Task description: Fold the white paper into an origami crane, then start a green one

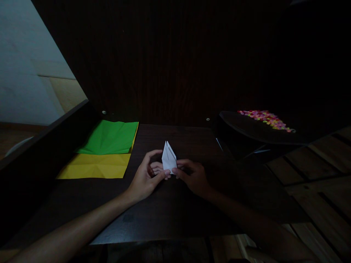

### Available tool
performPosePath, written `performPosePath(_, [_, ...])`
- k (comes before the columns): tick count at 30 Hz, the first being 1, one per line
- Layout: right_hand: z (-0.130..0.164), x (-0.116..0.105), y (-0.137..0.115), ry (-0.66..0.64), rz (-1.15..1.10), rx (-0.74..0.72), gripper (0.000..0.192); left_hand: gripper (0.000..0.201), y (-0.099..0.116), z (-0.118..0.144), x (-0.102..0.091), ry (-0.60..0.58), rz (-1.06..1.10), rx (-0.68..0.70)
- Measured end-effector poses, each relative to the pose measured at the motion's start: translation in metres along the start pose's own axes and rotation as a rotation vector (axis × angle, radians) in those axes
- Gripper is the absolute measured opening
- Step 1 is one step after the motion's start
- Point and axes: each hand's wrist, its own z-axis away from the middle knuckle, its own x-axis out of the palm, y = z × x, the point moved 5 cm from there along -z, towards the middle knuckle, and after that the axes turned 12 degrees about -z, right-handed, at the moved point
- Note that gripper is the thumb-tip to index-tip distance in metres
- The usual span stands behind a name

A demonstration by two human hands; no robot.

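A small piece of folded white paper (169,159) stands upright between my hands, with two narrow points at its top and a slit between them. My left hand (146,175) pinches its lower left side, thumb in front and fingers curled behind. At the lower right edge, my right hand (193,177) grips the same paper with its thumb in front; the fingertips behind it are partly hidden. Both hands are just above the dark wooden desk.
Left of my hands, a creased green sheet (109,137) overlaps a yellow sheet (95,166) on the desk (153,215). A dark bag-like item (246,128) with a cluster of colourful beads (267,118) is at the right. A dark panel (170,65) rises behind.
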Motion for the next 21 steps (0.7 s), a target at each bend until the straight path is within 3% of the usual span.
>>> performPosePath(6, [0.0,0.002,0.008,0.071,-0.216,0.206,0.036,0.062,0.0,0.0,0.001,-0.035,-0.092,0.013])
performPosePath(12, [-0.006,0.0,0.012,0.058,-0.201,0.323,0.04,0.059,0.003,0.001,0.0,-0.052,-0.212,-0.001])
performPosePath(21, [-0.006,0.002,0.011,0.014,-0.21,0.333,0.025,0.064,0.005,0.004,0.001,-0.087,-0.33,0.014])
